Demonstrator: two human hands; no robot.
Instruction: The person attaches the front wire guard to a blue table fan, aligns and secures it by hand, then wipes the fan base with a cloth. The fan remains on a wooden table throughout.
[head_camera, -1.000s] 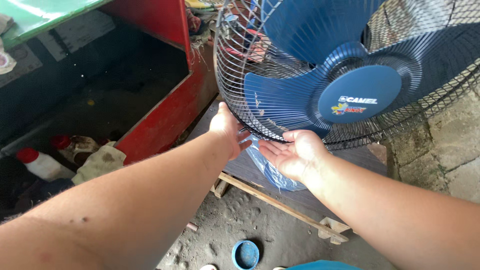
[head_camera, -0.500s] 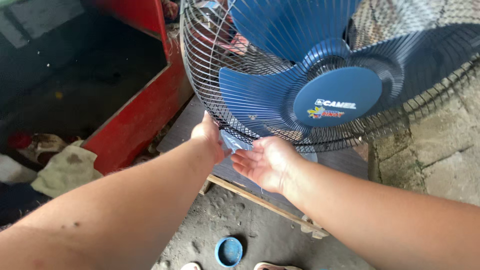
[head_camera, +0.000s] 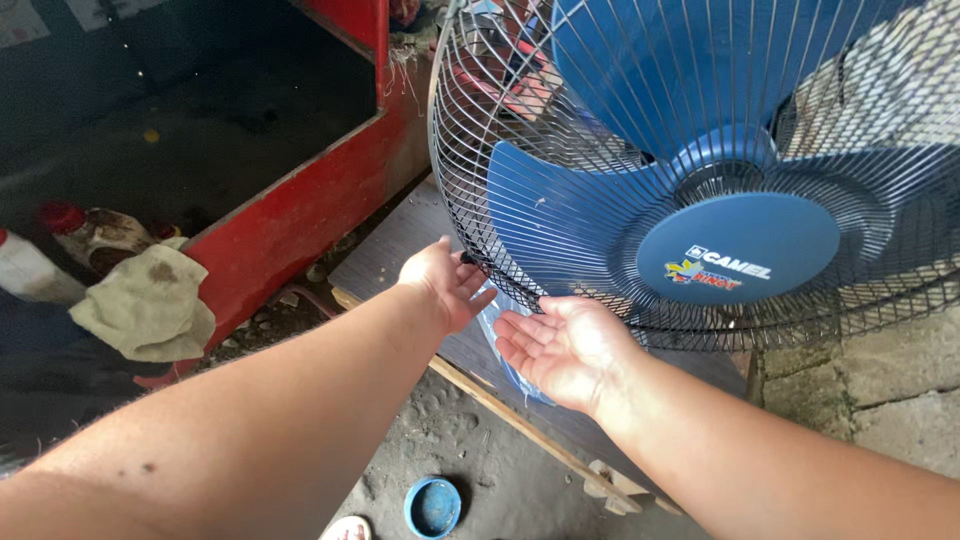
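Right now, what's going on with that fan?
A person has both bare hands at the lower edge of the wire guard of a blue fan. The left hand touches the guard's bottom rim, fingers at the wires. The right hand is open, palm up, just beneath the rim, holding nothing. The fan stands on a wooden board beside a red box.

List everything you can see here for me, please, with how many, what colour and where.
fan: one, blue blades behind a wire guard, upper right
board: one, grey, under the fan
box: one, red, upper left
rag: one, pale and stained, left
bottle: one, white with red cap, far left
lid: one, blue, on the ground at the bottom
left hand: one, fingers at the guard's lower rim
right hand: one, palm up below the guard
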